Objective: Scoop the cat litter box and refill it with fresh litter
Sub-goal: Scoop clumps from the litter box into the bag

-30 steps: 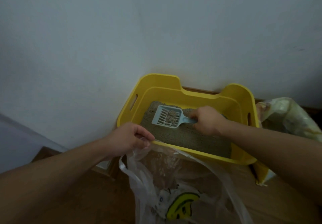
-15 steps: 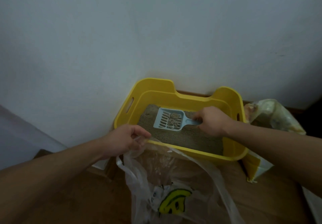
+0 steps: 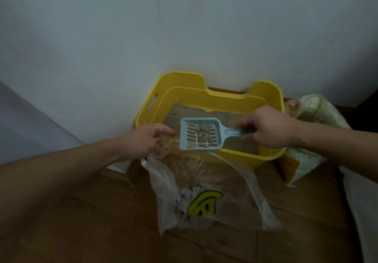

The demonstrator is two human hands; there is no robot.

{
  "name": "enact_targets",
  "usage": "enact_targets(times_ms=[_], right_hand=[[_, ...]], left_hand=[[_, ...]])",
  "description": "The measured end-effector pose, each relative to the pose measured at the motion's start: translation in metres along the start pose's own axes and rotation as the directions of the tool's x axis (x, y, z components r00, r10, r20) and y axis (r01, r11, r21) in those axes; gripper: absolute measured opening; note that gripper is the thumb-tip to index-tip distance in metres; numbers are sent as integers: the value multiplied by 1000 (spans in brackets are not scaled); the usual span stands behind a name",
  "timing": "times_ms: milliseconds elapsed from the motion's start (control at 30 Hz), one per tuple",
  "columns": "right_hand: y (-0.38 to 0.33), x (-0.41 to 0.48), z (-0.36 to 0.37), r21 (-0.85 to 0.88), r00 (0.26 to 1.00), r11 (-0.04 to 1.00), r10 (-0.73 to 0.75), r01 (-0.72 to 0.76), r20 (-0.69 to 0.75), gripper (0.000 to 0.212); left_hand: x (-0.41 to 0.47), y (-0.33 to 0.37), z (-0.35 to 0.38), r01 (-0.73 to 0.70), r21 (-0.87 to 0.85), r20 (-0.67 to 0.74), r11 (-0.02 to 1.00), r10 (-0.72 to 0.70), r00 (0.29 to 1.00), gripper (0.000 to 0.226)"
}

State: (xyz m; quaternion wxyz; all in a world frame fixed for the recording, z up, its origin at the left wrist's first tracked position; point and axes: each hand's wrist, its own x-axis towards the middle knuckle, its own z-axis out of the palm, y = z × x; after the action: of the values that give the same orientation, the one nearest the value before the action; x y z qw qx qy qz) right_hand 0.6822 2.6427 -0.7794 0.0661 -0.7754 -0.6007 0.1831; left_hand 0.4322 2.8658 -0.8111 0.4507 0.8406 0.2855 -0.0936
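Your right hand (image 3: 268, 127) hides handle end of pale blue plastic scoop (image 3: 219, 140); black print on clear plastic bag (image 3: 204, 172) too small to read.

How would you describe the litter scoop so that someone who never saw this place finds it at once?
Against the white wall stands a yellow litter box with grey litter. Over its near rim, the right hand holds a scoop by the handle. It is the only pale blue thing, slotted, with clumps lying on it.
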Motion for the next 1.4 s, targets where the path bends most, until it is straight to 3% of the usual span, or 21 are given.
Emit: enact_targets(times_ms=[267,500,767,1400], right_hand=[[-14,-21,12,18,972,989,-144,144,186,24],[-25,-20,29,-21,947,987,-148,160,284,22],[-26,-11,35,15,933,989,-146,149,329,27],[-26,-6,41,83,951,992,-116,96,286,28]], left_hand=[[-10,2,6,-72,-12,-13,997,72,997,64],[-11,-5,11,-127,-1,-46,992,127,991,65],[-7,-7,15,-155,-33,-77,987,152,985,63],[-3,-1,21,-143,-47,-102,989,137,985,64]])
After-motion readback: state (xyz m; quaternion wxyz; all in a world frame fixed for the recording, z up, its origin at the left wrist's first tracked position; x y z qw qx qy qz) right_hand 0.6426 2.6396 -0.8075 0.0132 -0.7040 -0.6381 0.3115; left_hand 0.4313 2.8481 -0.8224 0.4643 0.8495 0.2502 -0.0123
